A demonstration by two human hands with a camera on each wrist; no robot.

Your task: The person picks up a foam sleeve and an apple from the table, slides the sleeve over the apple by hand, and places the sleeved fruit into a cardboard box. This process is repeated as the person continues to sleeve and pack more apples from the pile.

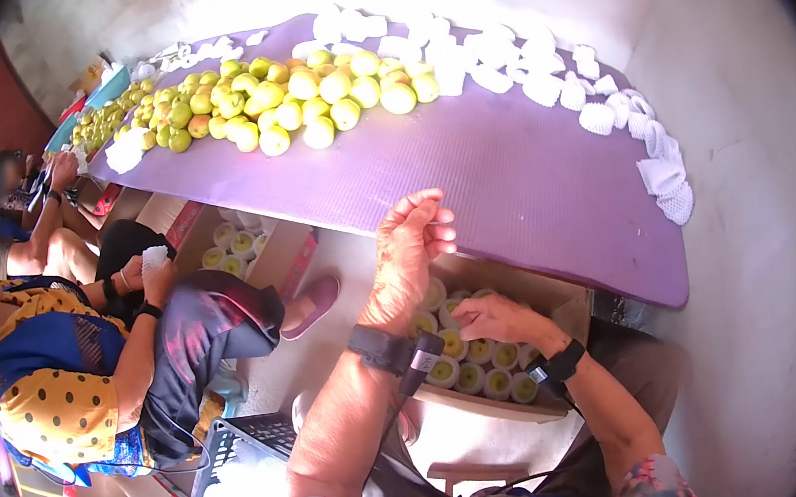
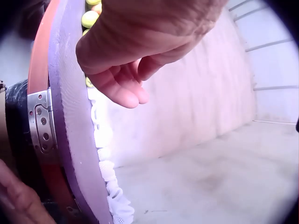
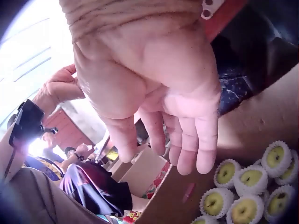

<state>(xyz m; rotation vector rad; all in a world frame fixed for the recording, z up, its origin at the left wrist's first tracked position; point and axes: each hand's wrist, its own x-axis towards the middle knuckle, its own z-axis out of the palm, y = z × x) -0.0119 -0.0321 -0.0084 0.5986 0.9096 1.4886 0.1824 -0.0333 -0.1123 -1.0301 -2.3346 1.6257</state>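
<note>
My left hand (image 1: 407, 255) is raised near the front edge of the purple-covered table (image 1: 507, 165). Its fingers (image 2: 124, 91) curl loosely with nothing between them. Lower and to the right, my right hand (image 1: 501, 318) hangs over a cardboard box (image 1: 564, 303) packed with yellow-green apples in white foam nets (image 1: 468, 377). In the right wrist view its fingers (image 3: 187, 149) point down, slightly bent and holding nothing, beside the netted apples (image 3: 250, 179).
A long heap of bare apples (image 1: 300, 97) lies across the table's back. White foam nets (image 1: 546, 81) line its far and right edges. At left a seated person (image 1: 65, 369) holds a white net, near another box (image 1: 290, 262). A dark plastic crate (image 1: 235, 457) stands beside me.
</note>
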